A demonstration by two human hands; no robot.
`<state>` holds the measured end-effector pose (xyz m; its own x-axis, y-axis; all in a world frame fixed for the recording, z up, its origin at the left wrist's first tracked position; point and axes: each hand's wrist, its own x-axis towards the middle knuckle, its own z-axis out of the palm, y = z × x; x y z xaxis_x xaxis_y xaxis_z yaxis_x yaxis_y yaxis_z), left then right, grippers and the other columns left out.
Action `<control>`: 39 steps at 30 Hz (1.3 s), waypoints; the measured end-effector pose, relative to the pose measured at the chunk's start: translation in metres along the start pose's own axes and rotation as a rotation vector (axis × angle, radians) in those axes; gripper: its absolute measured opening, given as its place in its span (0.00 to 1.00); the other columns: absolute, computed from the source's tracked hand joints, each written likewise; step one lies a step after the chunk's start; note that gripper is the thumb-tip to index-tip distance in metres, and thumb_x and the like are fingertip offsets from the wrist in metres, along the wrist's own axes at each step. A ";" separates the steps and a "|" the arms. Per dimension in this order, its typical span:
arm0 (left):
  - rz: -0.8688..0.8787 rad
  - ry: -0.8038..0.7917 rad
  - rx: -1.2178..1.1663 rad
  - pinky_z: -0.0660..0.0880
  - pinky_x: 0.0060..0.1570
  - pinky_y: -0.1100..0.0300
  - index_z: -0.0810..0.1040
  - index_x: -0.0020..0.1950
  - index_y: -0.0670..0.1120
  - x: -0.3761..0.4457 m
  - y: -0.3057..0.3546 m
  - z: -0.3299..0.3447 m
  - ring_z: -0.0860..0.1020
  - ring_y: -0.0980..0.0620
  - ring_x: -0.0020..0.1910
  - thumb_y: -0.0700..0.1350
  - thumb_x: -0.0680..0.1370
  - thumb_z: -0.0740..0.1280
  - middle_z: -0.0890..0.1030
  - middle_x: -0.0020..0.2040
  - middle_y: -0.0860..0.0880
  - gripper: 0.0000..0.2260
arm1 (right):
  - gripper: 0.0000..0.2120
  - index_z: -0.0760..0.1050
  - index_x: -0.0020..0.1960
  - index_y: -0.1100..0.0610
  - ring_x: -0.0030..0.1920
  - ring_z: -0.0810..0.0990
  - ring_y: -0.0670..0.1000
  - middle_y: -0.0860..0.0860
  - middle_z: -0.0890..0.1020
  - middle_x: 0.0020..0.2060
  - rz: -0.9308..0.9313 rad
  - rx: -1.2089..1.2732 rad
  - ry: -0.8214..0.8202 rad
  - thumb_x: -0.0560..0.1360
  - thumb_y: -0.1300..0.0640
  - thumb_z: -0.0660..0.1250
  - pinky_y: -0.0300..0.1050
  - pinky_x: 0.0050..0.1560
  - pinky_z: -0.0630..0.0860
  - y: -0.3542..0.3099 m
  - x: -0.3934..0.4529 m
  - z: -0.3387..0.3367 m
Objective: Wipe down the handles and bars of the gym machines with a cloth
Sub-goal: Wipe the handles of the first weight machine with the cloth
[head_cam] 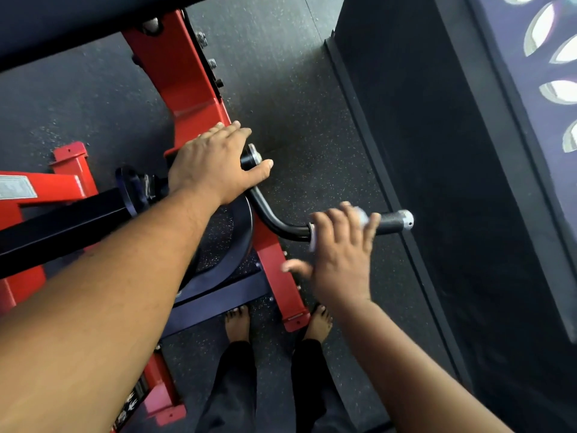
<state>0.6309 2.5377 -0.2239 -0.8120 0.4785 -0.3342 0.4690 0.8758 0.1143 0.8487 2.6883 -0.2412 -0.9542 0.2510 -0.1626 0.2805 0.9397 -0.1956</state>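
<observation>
Where legible, nothing; grey label point(16, 187) blurred on red frame point(190, 89).

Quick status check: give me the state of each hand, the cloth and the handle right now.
Left hand: resting on the upper end of the bar, fingers loose, not gripping.
Right hand: fingers draped over the grip, pressing the cloth.
Cloth: white, mostly hidden under the fingers.
Handle: grip end bare and uncovered.
</observation>
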 end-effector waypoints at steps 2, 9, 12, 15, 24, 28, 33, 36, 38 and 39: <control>0.004 -0.004 -0.003 0.64 0.74 0.46 0.64 0.81 0.51 0.000 -0.001 0.001 0.63 0.46 0.80 0.75 0.76 0.52 0.65 0.81 0.48 0.40 | 0.50 0.76 0.65 0.58 0.70 0.71 0.61 0.55 0.78 0.60 -0.102 -0.001 0.028 0.70 0.19 0.43 0.70 0.79 0.43 -0.001 0.004 0.002; 0.002 0.003 -0.007 0.65 0.74 0.46 0.64 0.81 0.51 0.001 -0.001 0.003 0.63 0.46 0.80 0.76 0.75 0.50 0.65 0.81 0.48 0.42 | 0.44 0.79 0.57 0.56 0.72 0.69 0.60 0.53 0.79 0.58 0.297 0.051 0.134 0.74 0.21 0.43 0.80 0.73 0.44 0.084 0.017 -0.003; 0.005 0.008 -0.010 0.65 0.74 0.45 0.64 0.81 0.51 0.001 0.000 0.001 0.63 0.46 0.80 0.75 0.76 0.51 0.65 0.81 0.48 0.41 | 0.50 0.69 0.74 0.58 0.82 0.52 0.62 0.56 0.69 0.75 0.380 0.190 0.160 0.73 0.20 0.45 0.77 0.76 0.42 0.041 0.010 0.004; 0.011 0.004 -0.010 0.64 0.74 0.45 0.63 0.81 0.50 0.000 0.000 0.000 0.62 0.45 0.80 0.74 0.77 0.52 0.64 0.81 0.48 0.40 | 0.57 0.54 0.83 0.59 0.82 0.38 0.60 0.57 0.51 0.83 0.369 0.327 0.138 0.70 0.18 0.45 0.67 0.79 0.38 -0.012 -0.005 0.015; 0.027 0.012 -0.016 0.64 0.74 0.45 0.64 0.81 0.51 0.000 -0.001 -0.002 0.63 0.45 0.80 0.74 0.77 0.53 0.65 0.81 0.47 0.39 | 0.45 0.33 0.83 0.54 0.82 0.38 0.47 0.50 0.36 0.83 1.090 1.101 0.475 0.83 0.38 0.59 0.48 0.81 0.47 0.013 0.042 -0.016; 0.028 0.002 -0.017 0.64 0.75 0.46 0.64 0.81 0.51 0.001 0.000 -0.001 0.63 0.45 0.80 0.74 0.77 0.52 0.65 0.81 0.47 0.40 | 0.40 0.47 0.84 0.50 0.74 0.70 0.47 0.50 0.65 0.78 1.287 1.581 0.562 0.82 0.44 0.67 0.44 0.72 0.68 -0.044 0.044 -0.019; 0.033 0.012 -0.029 0.65 0.75 0.44 0.66 0.79 0.51 0.002 -0.003 0.003 0.64 0.44 0.79 0.74 0.77 0.54 0.66 0.80 0.47 0.39 | 0.15 0.75 0.44 0.54 0.39 0.80 0.50 0.50 0.77 0.40 1.220 2.264 0.789 0.81 0.43 0.67 0.43 0.58 0.75 0.021 0.052 -0.025; 0.034 0.017 -0.030 0.66 0.75 0.44 0.67 0.79 0.50 0.003 -0.004 0.005 0.65 0.43 0.79 0.74 0.77 0.54 0.67 0.80 0.46 0.38 | 0.20 0.74 0.41 0.52 0.34 0.78 0.49 0.47 0.76 0.34 1.263 2.230 0.759 0.78 0.36 0.66 0.51 0.60 0.75 0.037 0.055 -0.025; 0.036 0.014 -0.031 0.66 0.75 0.44 0.67 0.79 0.50 0.003 -0.005 0.005 0.65 0.43 0.79 0.74 0.77 0.53 0.67 0.80 0.46 0.39 | 0.19 0.74 0.42 0.51 0.34 0.77 0.50 0.47 0.77 0.34 1.259 2.237 0.662 0.79 0.36 0.66 0.51 0.54 0.74 0.016 0.052 -0.027; 0.035 0.012 -0.030 0.66 0.75 0.44 0.67 0.79 0.50 0.004 -0.005 0.005 0.65 0.43 0.79 0.74 0.76 0.52 0.67 0.80 0.46 0.39 | 0.18 0.74 0.43 0.51 0.35 0.78 0.51 0.48 0.77 0.35 1.261 2.267 0.618 0.79 0.37 0.66 0.50 0.52 0.75 0.001 0.049 -0.024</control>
<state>0.6273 2.5349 -0.2304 -0.7996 0.5093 -0.3182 0.4866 0.8600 0.1536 0.7999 2.7068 -0.2266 -0.2216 0.5209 -0.8243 -0.3080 -0.8395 -0.4477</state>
